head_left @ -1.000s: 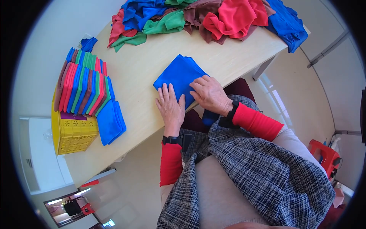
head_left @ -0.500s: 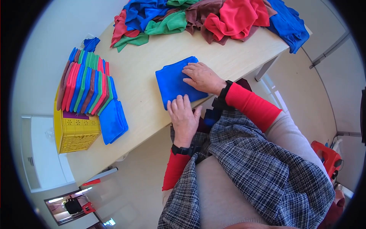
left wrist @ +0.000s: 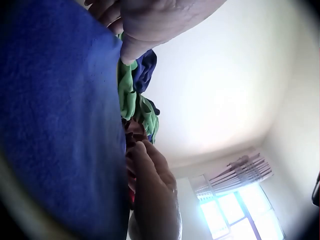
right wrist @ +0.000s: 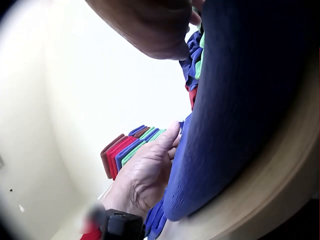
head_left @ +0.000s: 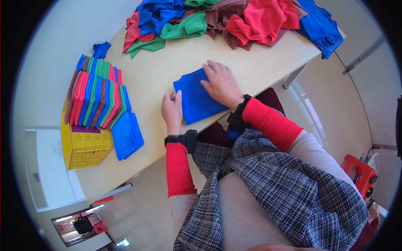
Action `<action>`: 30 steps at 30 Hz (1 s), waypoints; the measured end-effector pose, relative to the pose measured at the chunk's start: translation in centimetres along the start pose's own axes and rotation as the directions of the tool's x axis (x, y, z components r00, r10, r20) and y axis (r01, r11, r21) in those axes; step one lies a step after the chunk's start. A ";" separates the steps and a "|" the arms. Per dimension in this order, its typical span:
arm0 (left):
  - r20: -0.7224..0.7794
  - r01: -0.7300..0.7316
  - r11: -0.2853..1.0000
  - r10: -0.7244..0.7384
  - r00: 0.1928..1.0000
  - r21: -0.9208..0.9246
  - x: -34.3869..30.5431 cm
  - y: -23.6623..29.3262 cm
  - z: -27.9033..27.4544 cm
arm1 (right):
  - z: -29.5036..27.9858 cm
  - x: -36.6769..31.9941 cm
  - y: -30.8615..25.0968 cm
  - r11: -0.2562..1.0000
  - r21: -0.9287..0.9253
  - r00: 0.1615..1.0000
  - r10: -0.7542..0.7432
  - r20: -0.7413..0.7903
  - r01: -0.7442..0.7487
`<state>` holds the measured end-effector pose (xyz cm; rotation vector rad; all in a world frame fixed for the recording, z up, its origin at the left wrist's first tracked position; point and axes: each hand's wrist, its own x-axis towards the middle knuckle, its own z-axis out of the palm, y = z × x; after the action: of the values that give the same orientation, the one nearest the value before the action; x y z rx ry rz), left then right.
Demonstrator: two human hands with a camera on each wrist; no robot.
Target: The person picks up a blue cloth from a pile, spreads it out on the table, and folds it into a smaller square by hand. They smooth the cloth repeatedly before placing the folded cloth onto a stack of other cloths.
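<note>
A folded blue cloth (head_left: 199,98) lies flat near the table's front edge in the head view. At its left edge is my left hand (head_left: 171,111), fingers bent and thumb (head_left: 179,95) overlapping the border; I cannot tell whether it pinches the fabric. My right hand (head_left: 222,85) extends over the cloth's right side with fingers mostly straight, touching near the far edge. Both wrist views show the cloth's blue surface (left wrist: 60,120) close up. The right wrist view has the left hand (right wrist: 145,172) beside the cloth's edge.
Folded cloths (head_left: 94,98) in several colours stand in rows on a yellow crate (head_left: 90,146) at the left. Another folded blue cloth (head_left: 127,136) leans beside it. Rumpled red cloth (head_left: 261,23) and other loose fabrics are heaped along the table's far side.
The left hand went from lying on the cloth, to its near edge, then to its left edge with fingers bent. The right hand moved up across the cloth, which has turned.
</note>
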<state>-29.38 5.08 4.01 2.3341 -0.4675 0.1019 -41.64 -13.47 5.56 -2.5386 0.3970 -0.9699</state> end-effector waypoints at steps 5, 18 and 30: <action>0.058 0.008 0.976 0.004 0.998 -0.218 3.5 -0.9 2.2 | -0.9 0.9 2.4 0.940 0.071 0.930 0.315 0.192 -0.333; 0.112 -0.059 0.821 0.148 0.983 -0.568 4.7 0.1 3.1 | 2.8 2.3 4.6 0.894 0.255 0.930 0.356 0.092 -0.368; 0.080 -0.043 0.975 0.062 0.995 -0.216 5.1 2.6 3.1 | 0.7 2.8 3.9 0.953 0.107 0.958 0.273 0.090 -0.282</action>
<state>-25.79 -0.34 4.55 2.1214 -0.5555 -0.0240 -39.61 -17.83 4.93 -2.3243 0.6344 -0.7665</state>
